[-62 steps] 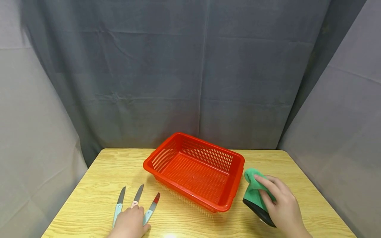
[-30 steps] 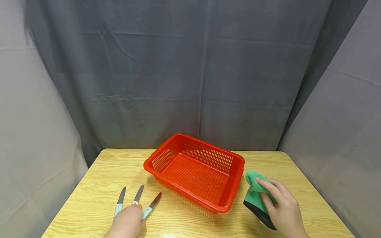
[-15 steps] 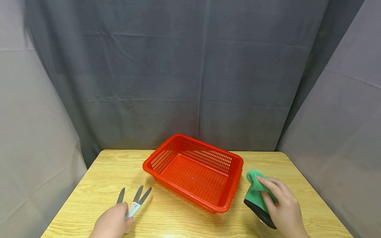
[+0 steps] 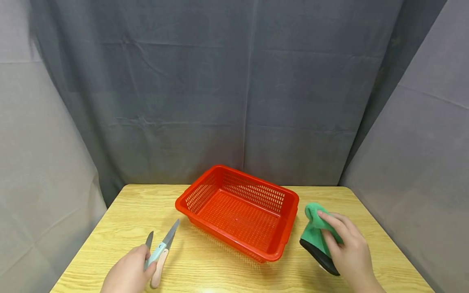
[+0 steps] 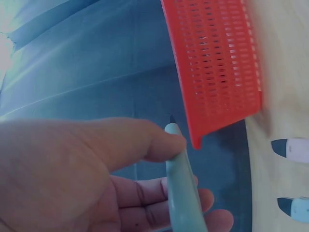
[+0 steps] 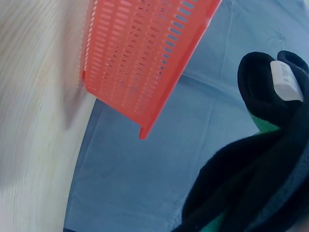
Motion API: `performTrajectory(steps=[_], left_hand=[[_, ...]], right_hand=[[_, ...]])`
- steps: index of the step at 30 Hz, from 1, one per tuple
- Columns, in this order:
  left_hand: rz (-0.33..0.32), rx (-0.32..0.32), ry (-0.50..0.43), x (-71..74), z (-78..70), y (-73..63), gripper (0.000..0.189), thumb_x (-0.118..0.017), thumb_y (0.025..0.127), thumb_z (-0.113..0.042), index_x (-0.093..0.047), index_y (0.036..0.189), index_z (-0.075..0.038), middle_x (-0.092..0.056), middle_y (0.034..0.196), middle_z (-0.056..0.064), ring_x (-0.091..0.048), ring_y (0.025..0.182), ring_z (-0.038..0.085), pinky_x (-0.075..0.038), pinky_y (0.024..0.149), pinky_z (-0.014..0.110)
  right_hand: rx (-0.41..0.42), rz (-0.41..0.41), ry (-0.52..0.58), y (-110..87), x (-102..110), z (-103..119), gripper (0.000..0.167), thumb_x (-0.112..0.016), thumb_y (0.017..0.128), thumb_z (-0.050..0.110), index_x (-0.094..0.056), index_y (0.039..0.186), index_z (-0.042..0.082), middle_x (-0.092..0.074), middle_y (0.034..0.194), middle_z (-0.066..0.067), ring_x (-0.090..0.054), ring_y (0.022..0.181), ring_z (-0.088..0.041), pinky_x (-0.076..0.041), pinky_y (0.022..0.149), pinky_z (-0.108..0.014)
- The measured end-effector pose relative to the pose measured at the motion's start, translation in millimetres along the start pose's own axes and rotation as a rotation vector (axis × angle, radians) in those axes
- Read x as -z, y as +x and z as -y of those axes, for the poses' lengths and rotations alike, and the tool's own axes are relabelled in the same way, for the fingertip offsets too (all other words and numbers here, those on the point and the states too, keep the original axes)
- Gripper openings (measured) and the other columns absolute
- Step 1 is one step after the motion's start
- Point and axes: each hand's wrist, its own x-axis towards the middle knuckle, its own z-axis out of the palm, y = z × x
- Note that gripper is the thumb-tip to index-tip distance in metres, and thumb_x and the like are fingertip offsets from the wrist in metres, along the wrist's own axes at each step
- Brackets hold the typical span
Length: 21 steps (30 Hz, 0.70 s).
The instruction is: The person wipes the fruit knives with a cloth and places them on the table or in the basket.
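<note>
My left hand point(image 4: 128, 266) pinches a light-blue-handled knife point(image 4: 157, 252) between thumb and fingers, its blade pointing forward, raised off the table. In the left wrist view the thumb presses the handle point(image 5: 183, 188) and only the blade's tip shows. Beneath it lies a knife with a pale pink handle point(image 4: 159, 268). Another light-blue knife point(image 5: 300, 209) lies on the table; in the head view my left hand hides most of it, leaving its blade point(image 4: 149, 239). My right hand point(image 4: 349, 248) grips a folded green cloth point(image 4: 316, 238) with black edging.
A red plastic basket point(image 4: 234, 249) with slotted sides stands on the wooden table point(image 4: 278, 280) between my hands. A grey curtain point(image 4: 183, 101) hangs behind, with pale cloth walls on both sides. A white tag point(image 6: 286, 81) shows on the cloth's black edging.
My left hand has picked the right-hand knife off the table and moved it left, above the pink-handled one. The red mark seen earlier on its blade is not visible now. My right hand stays nearly still.
</note>
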Motion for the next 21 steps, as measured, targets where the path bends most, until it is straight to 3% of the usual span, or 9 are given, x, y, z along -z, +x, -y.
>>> performTrajectory(steps=[7,14,21], left_hand=[[-0.097,-0.023,-0.047,4.8,-13.4,-4.2,0.022,-0.074,0.093,-0.023,-0.056,0.092,-0.01,-0.047,0.073,0.001,-0.045,0.062,0.016,-0.037,0.056,0.032],[-0.153,-0.058,-0.12,3.0,-29.1,-1.3,0.019,-0.068,0.097,-0.023,-0.057,0.103,-0.008,-0.051,0.084,0.001,-0.047,0.065,0.015,-0.041,0.059,0.03],[-0.35,-0.176,-0.158,-1.7,-44.3,-3.1,0.017,-0.068,0.097,-0.018,-0.058,0.105,-0.006,-0.049,0.084,0.002,-0.045,0.062,0.013,-0.041,0.057,0.028]], right_hand=[[-0.019,-0.03,0.014,5.5,-3,4,0.051,-0.05,0.105,0.051,-0.076,0.119,0.01,-0.069,0.104,-0.015,-0.05,0.113,0.018,-0.037,0.098,-0.002],[0.008,-0.066,0.043,12.9,-10,6,0.051,-0.051,0.105,0.05,-0.077,0.115,0.007,-0.069,0.102,-0.016,-0.05,0.114,0.017,-0.037,0.097,-0.002],[0.029,-0.058,0.04,21.0,-11,11,0.049,-0.051,0.105,0.048,-0.076,0.117,0.007,-0.069,0.102,-0.014,-0.051,0.111,0.016,-0.039,0.095,-0.002]])
